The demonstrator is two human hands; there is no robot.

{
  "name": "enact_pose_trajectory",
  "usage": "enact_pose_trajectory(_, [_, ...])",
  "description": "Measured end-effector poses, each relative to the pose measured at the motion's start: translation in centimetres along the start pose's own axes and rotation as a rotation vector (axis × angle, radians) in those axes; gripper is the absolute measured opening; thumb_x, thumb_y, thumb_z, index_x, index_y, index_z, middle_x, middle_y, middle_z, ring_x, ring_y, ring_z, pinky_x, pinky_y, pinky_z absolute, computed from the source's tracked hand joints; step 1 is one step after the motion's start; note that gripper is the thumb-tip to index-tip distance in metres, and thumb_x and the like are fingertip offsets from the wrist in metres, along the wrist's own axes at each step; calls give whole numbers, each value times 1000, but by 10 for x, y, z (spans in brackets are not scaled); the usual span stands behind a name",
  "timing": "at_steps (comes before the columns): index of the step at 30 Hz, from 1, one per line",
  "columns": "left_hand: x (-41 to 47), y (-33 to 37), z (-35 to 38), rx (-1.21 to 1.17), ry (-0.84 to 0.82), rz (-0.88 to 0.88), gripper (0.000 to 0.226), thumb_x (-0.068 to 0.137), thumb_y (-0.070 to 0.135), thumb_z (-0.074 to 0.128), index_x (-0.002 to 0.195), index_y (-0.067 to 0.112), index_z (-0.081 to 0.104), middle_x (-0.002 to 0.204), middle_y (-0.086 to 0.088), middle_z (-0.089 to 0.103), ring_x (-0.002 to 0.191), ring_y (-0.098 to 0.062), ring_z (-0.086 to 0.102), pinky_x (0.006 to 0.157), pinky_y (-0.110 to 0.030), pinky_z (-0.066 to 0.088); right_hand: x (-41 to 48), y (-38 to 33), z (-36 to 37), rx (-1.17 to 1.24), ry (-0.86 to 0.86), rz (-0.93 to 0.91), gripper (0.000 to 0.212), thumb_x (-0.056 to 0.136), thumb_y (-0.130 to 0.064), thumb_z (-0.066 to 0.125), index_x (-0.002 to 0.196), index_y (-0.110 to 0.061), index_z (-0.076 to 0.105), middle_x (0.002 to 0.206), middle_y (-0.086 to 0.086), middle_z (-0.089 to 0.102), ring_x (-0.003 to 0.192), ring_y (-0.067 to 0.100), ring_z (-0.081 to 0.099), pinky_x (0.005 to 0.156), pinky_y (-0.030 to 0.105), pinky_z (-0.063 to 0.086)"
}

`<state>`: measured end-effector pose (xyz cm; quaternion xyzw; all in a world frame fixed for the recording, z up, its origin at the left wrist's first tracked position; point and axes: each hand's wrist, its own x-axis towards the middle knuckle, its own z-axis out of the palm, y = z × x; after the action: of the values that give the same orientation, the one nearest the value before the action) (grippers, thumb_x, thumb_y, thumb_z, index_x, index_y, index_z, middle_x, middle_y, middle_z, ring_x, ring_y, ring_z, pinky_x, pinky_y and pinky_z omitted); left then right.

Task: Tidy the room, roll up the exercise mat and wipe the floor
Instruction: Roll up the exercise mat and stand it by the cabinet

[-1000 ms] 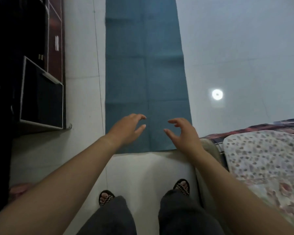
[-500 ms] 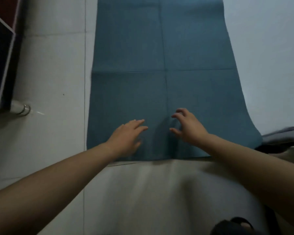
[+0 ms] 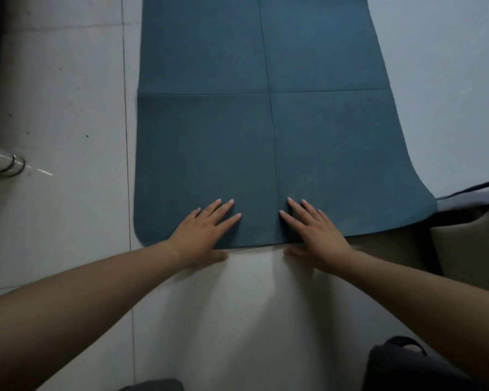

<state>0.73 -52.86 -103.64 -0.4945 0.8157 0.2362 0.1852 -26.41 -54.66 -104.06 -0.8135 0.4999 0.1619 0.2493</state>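
Head camera looks down on the blue exercise mat (image 3: 223, 122), lying flat and unrolled on the pale tiled floor (image 3: 68, 80), with fold creases crossing it. Both hands rest at the mat's near edge. The left hand (image 3: 201, 235) is left of the mat's long centre crease and the right hand (image 3: 314, 235) just right of it. Each has its fingers straight and spread, pressed flat on the mat and grasping nothing. Both thumbs lie off the mat's edge, over the tile. Well left of the mat stands a metal furniture foot (image 3: 7, 162). A beige cushion (image 3: 469, 244) sits just beside the mat's near right corner.
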Motion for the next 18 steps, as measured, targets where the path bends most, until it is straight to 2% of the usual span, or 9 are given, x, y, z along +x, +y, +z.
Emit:
enact_pose_trajectory(5, [-2,-11,-1,62,-13,58,83,87,47,54,148,32,0,157,4,-14,144,-17,-6,116,-39,17,0,-4,-5,-8,11,8,72,90,-43,52,147,-33,10,157,-7,-7,145,18,-4,118,39,9])
enact_pose_trajectory(8, [-3,-19,-1,70,0,102,78,89,45,52,148,30,4,157,4,-8,144,-18,-1,115,-37,21,-1,-3,-9,-17,3,-5,64,92,-41,48,146,-31,17,158,-5,0,145,20,2,117,40,16])
enact_pose_trajectory(10, [-4,-23,-3,45,7,117,74,89,44,52,148,29,9,158,4,-3,144,-17,2,114,-35,23,-3,-4,-18,-7,20,-45,51,93,-42,46,141,-27,35,156,-2,16,143,21,15,111,39,29])
enact_pose_trajectory(13, [-12,-27,-5,-70,34,112,67,90,46,49,147,31,16,156,5,10,142,-15,14,111,-32,29,-2,-11,-47,-35,82,-146,32,96,-35,43,120,-20,58,139,2,45,122,24,47,87,34,46])
enact_pose_trajectory(15, [-21,-30,-8,-201,163,116,59,89,52,43,143,32,29,150,6,29,135,-14,33,103,-30,39,3,-12,-74,-47,104,-181,28,96,-32,44,113,-17,61,131,2,51,110,26,54,81,34,49])
enact_pose_trajectory(18, [-30,-37,-30,-420,479,120,57,87,66,32,123,29,55,119,7,62,103,-9,60,80,-23,51,13,-6,-113,-56,131,-178,25,95,-32,47,107,-16,63,123,2,53,102,25,57,81,38,49])
